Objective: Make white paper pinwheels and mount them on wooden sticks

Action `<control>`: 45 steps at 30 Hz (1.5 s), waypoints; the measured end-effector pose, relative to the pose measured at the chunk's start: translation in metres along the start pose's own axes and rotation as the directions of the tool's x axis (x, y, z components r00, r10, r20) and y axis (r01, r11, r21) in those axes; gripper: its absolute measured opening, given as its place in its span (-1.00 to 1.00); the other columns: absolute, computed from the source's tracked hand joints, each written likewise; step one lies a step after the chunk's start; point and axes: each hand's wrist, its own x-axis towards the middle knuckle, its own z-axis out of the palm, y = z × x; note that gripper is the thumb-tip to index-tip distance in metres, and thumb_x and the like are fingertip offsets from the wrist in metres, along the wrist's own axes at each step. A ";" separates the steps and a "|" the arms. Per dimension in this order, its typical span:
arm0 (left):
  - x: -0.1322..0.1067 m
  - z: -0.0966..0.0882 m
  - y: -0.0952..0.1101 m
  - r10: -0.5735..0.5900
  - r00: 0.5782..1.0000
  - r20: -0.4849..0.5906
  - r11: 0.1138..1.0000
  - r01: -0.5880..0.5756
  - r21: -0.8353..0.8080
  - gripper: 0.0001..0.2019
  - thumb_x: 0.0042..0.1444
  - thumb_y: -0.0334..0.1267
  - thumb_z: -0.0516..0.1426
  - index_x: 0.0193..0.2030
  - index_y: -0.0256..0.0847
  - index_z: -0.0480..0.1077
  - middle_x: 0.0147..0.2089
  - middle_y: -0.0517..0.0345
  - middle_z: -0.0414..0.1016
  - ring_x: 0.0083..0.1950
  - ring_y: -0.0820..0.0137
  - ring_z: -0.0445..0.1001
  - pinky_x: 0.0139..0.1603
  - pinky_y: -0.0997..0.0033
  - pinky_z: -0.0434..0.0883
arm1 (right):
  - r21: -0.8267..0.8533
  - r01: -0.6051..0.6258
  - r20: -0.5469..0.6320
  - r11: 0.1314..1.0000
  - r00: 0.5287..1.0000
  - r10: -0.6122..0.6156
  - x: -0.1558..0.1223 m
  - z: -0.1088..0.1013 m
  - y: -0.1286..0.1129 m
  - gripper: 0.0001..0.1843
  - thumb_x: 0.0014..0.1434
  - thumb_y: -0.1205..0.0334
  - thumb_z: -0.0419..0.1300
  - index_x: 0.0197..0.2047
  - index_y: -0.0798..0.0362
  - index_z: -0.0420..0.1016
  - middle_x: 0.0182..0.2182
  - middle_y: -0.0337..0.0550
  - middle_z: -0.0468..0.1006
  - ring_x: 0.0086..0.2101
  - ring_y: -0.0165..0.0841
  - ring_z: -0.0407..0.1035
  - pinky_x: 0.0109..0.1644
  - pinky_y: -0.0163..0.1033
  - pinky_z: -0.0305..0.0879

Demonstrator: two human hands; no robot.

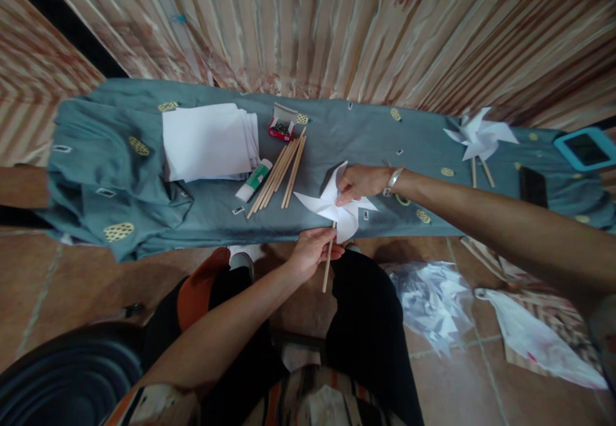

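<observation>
A white paper pinwheel [347,221] on a thin wooden stick [327,271] is held over the front edge of the cloth-covered table. My left hand [315,249] is closed around the stick just below the paper blades. At the pinwheel's middle, the fingers of my right hand [359,183] press on the folded paper; what lies under the fingertips is hidden. Left of the pinwheel lie several loose wooden sticks [276,176] and a green and white glue stick [254,179]. Behind them sits an open red box [282,124] of small metal pins.
A stack of white paper [206,140] lies at left on the grey-green cloth [375,137]. Finished-looking pinwheels [481,134], a dark phone [532,187] and a blue-framed device [587,148] are at right. On the floor are a plastic bag of white pinwheels [436,304] and a black stool [67,374].
</observation>
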 end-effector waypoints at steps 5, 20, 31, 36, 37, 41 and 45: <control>0.000 0.001 0.000 -0.019 1.000 -0.016 1.000 0.019 -0.004 -0.81 0.18 -0.46 0.11 -0.46 -0.36 0.43 -0.60 0.19 0.44 -0.65 0.50 0.44 -0.60 0.56 0.40 | 0.014 0.025 0.027 1.000 0.999 -0.025 0.001 -0.001 -0.001 -0.57 0.10 -0.04 0.17 -0.58 0.12 0.51 -0.62 -0.22 0.49 -0.54 -0.44 0.28 -0.38 -0.30 0.11; 0.002 0.002 -0.001 -0.022 1.000 -0.013 0.999 0.023 0.029 -0.75 0.16 -0.42 0.15 -0.55 -0.36 0.39 -0.64 0.20 0.40 -0.66 0.50 0.43 -0.60 0.56 0.39 | 0.146 0.063 -0.005 0.987 0.998 -0.063 0.005 0.004 0.008 -0.57 0.06 -0.04 0.20 -0.67 0.09 0.42 -0.70 -0.28 0.38 -0.57 -0.46 0.24 -0.40 -0.31 0.10; 0.004 -0.001 -0.004 -0.007 0.999 0.036 0.998 0.004 0.070 -0.73 0.15 -0.35 0.17 -0.57 -0.34 0.38 -0.67 0.16 0.41 -0.67 0.52 0.40 -0.61 0.60 0.34 | 0.258 0.068 0.001 0.964 0.997 -0.071 0.007 0.009 0.013 -0.55 0.00 -0.11 0.22 -0.66 0.09 0.40 -0.71 -0.29 0.36 -0.59 -0.47 0.21 -0.43 -0.31 0.10; 0.001 0.003 -0.001 -0.002 1.000 -0.007 1.000 0.002 0.018 -0.75 0.14 -0.41 0.17 -0.57 -0.35 0.37 -0.65 0.22 0.38 -0.67 0.51 0.41 -0.61 0.57 0.38 | 0.213 0.033 -0.030 0.977 0.999 -0.027 0.003 0.009 0.010 -0.54 0.00 -0.13 0.21 -0.65 0.09 0.39 -0.68 -0.27 0.38 -0.56 -0.45 0.23 -0.42 -0.30 0.09; 0.001 0.004 0.000 -0.001 1.000 -0.009 1.000 0.001 0.011 -0.75 0.15 -0.43 0.15 -0.56 -0.35 0.37 -0.65 0.23 0.38 -0.67 0.51 0.42 -0.61 0.57 0.38 | 0.199 0.028 -0.039 0.980 0.999 -0.021 0.002 0.009 0.009 -0.54 0.00 -0.13 0.21 -0.66 0.09 0.38 -0.67 -0.27 0.38 -0.56 -0.45 0.23 -0.42 -0.30 0.08; -0.002 0.004 0.002 0.005 1.000 -0.005 1.000 -0.005 -0.004 -0.77 0.18 -0.45 0.12 -0.52 -0.35 0.39 -0.62 0.22 0.40 -0.65 0.52 0.43 -0.59 0.58 0.39 | 0.174 0.008 -0.054 0.985 0.999 0.001 -0.004 0.008 0.008 -0.50 0.00 -0.19 0.20 -0.64 0.09 0.39 -0.66 -0.27 0.38 -0.54 -0.45 0.23 -0.40 -0.30 0.07; -0.003 0.003 0.001 0.005 1.000 -0.009 1.000 -0.005 -0.009 -0.83 0.12 -0.41 0.20 -0.50 -0.35 0.41 -0.61 0.22 0.42 -0.64 0.52 0.43 -0.58 0.57 0.40 | 0.181 -0.027 -0.136 0.983 0.989 0.052 -0.016 0.005 0.002 -0.45 0.11 -0.24 0.10 -0.54 0.10 0.47 -0.61 -0.24 0.44 -0.51 -0.43 0.28 -0.38 -0.31 0.09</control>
